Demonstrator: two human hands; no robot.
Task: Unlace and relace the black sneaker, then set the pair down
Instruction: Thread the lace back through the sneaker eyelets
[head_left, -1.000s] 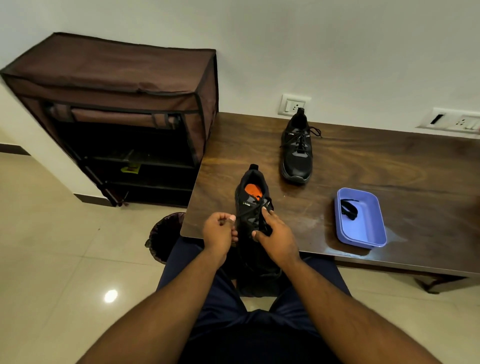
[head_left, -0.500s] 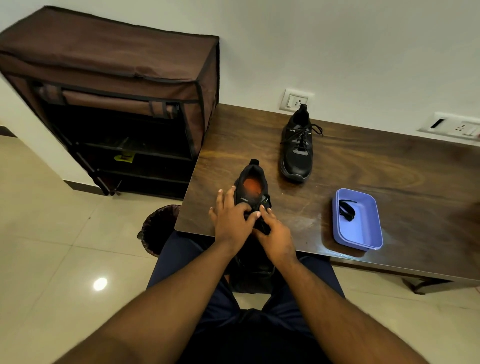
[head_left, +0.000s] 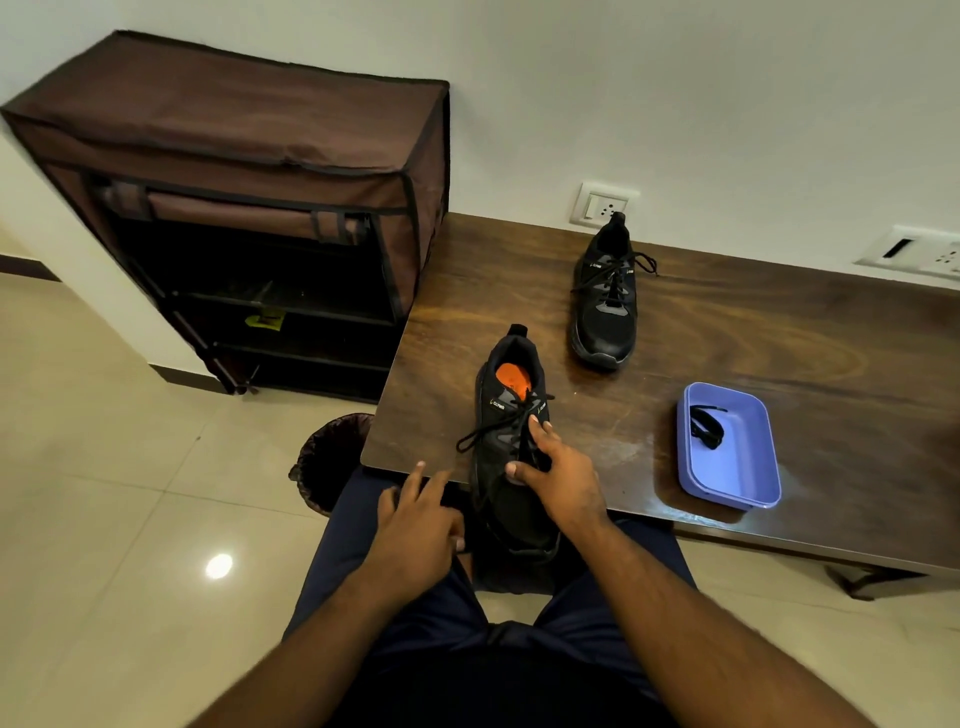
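Black mesh sneaker with orange insole (head_left: 511, 441) lies under the right hand (head_left: 558, 480), whose curled fingers seemingly pinch its laces, while the left hand (head_left: 415, 525) hovers loose-fingered just beside it.

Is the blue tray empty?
No, the blue tray holds a small black strap-like thing near its far end.

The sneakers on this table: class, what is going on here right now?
A seated person is working on the near sneaker, which overhangs the edge of the table toward their lap. The right hand rests on its laces, thumb and forefinger at the crossings. The left hand is off the sneaker, fingers loose, holding nothing that shows. A lace end hangs free on the sneaker's left. The other sneaker stands laced further back, and a blue tray holds something small and black.
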